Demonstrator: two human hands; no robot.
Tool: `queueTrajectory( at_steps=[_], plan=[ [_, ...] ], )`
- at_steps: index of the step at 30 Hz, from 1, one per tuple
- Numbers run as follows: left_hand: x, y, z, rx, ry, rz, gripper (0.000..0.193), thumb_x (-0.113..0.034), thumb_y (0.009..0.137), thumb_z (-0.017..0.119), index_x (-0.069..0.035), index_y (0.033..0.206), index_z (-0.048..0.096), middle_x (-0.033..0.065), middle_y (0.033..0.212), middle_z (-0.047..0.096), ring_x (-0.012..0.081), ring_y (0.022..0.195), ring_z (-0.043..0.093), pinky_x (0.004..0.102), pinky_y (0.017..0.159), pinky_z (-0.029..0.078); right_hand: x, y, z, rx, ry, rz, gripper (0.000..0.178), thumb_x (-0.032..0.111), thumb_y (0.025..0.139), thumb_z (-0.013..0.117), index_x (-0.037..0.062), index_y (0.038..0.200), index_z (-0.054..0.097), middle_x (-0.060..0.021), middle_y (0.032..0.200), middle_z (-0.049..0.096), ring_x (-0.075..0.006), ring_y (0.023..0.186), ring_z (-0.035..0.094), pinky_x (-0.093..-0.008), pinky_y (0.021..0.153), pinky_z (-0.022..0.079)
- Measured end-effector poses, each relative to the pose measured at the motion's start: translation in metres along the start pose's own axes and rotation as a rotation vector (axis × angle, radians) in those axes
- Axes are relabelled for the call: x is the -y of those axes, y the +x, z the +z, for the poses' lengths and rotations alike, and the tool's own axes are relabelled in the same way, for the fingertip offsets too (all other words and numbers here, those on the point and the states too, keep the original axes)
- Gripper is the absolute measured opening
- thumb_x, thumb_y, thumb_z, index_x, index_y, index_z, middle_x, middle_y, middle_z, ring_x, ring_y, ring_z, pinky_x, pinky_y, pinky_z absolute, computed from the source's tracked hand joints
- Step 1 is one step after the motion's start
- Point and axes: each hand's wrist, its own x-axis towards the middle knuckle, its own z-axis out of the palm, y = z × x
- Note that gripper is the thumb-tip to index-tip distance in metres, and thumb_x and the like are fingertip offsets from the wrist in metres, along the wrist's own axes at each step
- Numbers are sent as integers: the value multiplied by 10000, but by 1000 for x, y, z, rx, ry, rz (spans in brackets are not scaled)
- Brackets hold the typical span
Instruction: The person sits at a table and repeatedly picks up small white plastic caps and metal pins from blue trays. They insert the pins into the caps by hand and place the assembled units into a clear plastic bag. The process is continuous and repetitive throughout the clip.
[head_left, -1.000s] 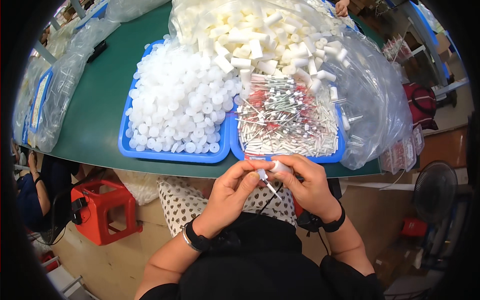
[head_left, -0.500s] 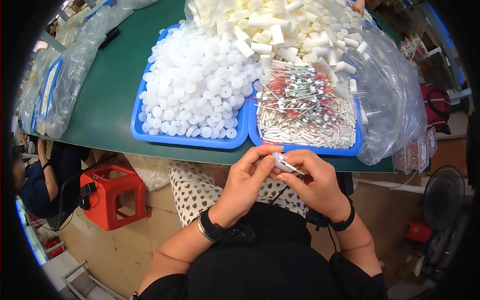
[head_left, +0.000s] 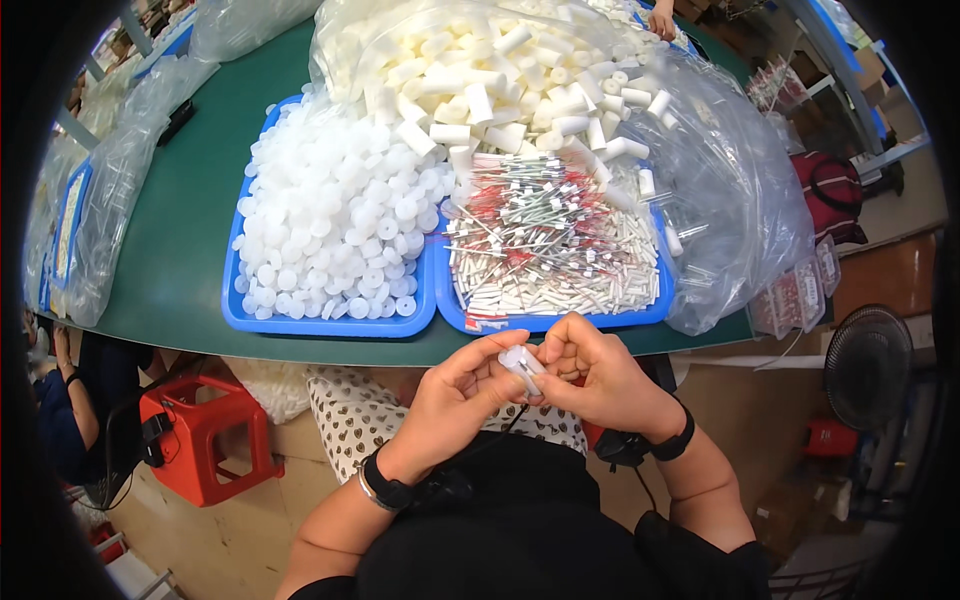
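In front of the trays, above my lap, both hands are closed on one small white cylindrical piece (head_left: 530,377) with a round whitish cap-like end. My left hand (head_left: 455,395) pinches it between thumb and fingers. The fingertips of my right hand (head_left: 605,380) press on its right side, the other fingers curled in. Part of the piece is hidden by the fingertips. Nearest the hands is a blue tray (head_left: 560,322) of small white tubes and thin stems with red and grey wires. Left of it, another blue tray (head_left: 330,325) is heaped with translucent white discs (head_left: 345,210).
White foam-like cylinders (head_left: 500,85) lie piled behind the trays on the green table (head_left: 180,230). Clear plastic bags (head_left: 735,200) bulge at the right. A red stool (head_left: 210,440) stands at lower left, a black fan (head_left: 868,365) at right. Another person's hand (head_left: 662,20) shows at the far edge.
The view has shifted, so the trays sit further left and lower. The white piece is turned in my fingers; the thin white stick that stuck out of it is no longer plainly seen.
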Motion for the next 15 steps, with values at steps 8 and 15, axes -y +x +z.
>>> queueTrajectory(
  at_steps=[8, 15],
  plan=[
    [7, 1, -13, 25, -161, -40, 200, -75, 987, 561, -50, 1171, 489, 129, 1130, 629, 107, 848, 625, 261, 745, 538, 20, 45, -125, -626, -1264, -442, 191, 82, 882, 624, 24, 1064, 614, -172, 996, 638, -375, 913, 617, -410, 775, 493],
    [10, -5, -9, 81, -116, -22, 233, -130, 1013, 521, -94, 1224, 428, 116, 1127, 606, 117, 817, 602, 250, 705, 504, -3, 48, -171, -586, -1671, -334, 245, 33, 849, 627, 19, 1090, 584, -177, 1025, 622, -373, 937, 601, -434, 774, 489]
  ],
)
